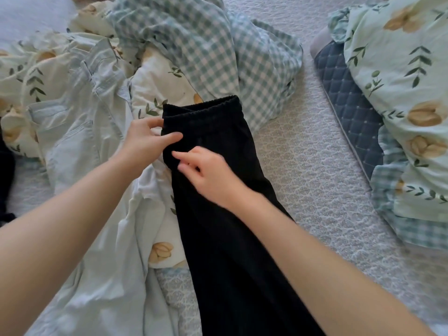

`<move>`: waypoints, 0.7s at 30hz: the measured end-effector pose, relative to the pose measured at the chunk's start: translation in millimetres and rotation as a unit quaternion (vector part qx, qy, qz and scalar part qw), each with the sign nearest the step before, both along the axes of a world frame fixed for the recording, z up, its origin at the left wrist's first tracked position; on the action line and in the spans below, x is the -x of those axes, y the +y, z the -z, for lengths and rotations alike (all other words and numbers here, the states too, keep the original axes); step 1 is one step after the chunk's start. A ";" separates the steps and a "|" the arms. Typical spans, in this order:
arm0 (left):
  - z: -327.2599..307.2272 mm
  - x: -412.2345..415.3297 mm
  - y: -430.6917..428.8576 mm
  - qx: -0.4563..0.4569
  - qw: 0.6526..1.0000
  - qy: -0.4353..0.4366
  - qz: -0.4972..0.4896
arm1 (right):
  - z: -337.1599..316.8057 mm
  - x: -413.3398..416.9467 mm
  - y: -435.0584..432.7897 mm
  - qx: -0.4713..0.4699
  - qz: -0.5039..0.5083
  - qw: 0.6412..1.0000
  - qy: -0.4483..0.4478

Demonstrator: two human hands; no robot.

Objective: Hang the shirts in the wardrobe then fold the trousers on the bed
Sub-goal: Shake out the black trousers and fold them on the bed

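Leaning over a grey patterned bedspread (303, 166). Laying out black trousers (230, 238) from 6 o'clock to centre, elastic waistband farthest. Touching the cloth with the right hand (208, 173), fingers bent, hold unclear. Pinching the waistband's 9 o'clock edge with the left hand (143, 141). Facing a pale blue garment (80, 132) at 9 o'clock, a checked duvet (206, 52) at 12.
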State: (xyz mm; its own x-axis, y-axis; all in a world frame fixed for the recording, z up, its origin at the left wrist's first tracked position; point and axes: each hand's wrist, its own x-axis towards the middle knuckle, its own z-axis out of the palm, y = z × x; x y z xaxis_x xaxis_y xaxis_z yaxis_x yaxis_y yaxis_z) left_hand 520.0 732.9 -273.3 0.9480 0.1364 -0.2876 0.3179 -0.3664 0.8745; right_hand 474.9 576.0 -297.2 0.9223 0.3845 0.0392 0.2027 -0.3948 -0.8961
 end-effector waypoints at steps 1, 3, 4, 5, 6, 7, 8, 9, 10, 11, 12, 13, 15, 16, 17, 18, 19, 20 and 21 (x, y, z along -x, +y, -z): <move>1.9 2.6 1.2 -0.003 1.000 -0.009 0.002 | -3.2 -11.1 -11.6 0.001 0.032 0.998 -0.052; 5.9 7.4 4.6 0.013 1.000 -0.019 0.017 | -13.4 -40.6 -34.7 0.050 0.116 0.983 -0.132; 8.1 9.3 6.3 0.016 0.999 -0.025 0.027 | -20.3 -55.4 -42.8 0.097 0.130 0.976 -0.144; 10.7 10.8 7.7 0.009 0.999 -0.034 0.041 | -25.9 -68.5 -47.4 0.148 0.109 0.973 -0.137; 14.2 12.3 8.9 -0.009 0.997 -0.046 0.057 | -29.3 -78.8 -49.2 0.201 0.054 0.971 -0.116; 17.2 14.1 9.9 -0.037 0.995 -0.058 0.074 | -30.3 -85.9 -49.8 0.249 -0.014 0.964 -0.090; 18.4 16.2 10.4 -0.064 0.992 -0.067 0.090 | -30.5 -90.5 -50.6 0.293 -0.077 0.950 -0.068; 18.3 18.2 10.7 -0.085 0.988 -0.073 0.103 | -29.0 -94.3 -52.6 0.330 -0.127 0.934 -0.054; 18.3 19.1 11.4 -0.098 0.986 -0.077 0.112 | -28.8 -97.6 -55.6 0.361 -0.159 0.918 -0.048; 18.2 18.9 12.3 -0.108 0.983 -0.080 0.122 | -29.1 -101.3 -59.6 0.387 -0.174 0.904 -0.046; 17.9 18.1 13.2 -0.111 0.982 -0.080 0.130 | -29.0 -106.0 -64.5 0.413 -0.179 0.892 -0.043; 17.7 16.5 13.7 -0.103 0.983 -0.076 0.134 | -28.3 -111.2 -69.5 0.436 -0.179 0.881 -0.041; 17.5 13.0 13.5 -0.062 0.989 -0.051 0.122 | -25.2 -119.0 -77.4 0.477 -0.186 0.858 -0.034; 18.4 11.9 12.8 -0.049 0.992 -0.039 0.113 | -22.9 -122.6 -80.1 0.490 -0.190 0.850 -0.027; 20.3 11.0 12.0 -0.046 0.993 -0.031 0.108 | -20.6 -125.8 -82.7 0.497 -0.192 0.846 -0.019; 21.9 10.5 11.3 -0.051 0.993 -0.026 0.103 | -19.8 -128.1 -85.6 0.500 -0.196 0.843 -0.010; 23.5 10.5 10.1 -0.055 0.994 -0.023 0.096 | -18.8 -129.9 -89.5 0.501 -0.199 0.842 0.003; 24.3 10.9 9.1 -0.055 0.994 -0.018 0.088 | -17.4 -131.8 -93.9 0.503 -0.204 0.840 0.018; 24.6 11.8 8.1 -0.049 0.995 -0.015 0.082 | -15.0 -132.6 -98.0 0.507 -0.210 0.835 0.029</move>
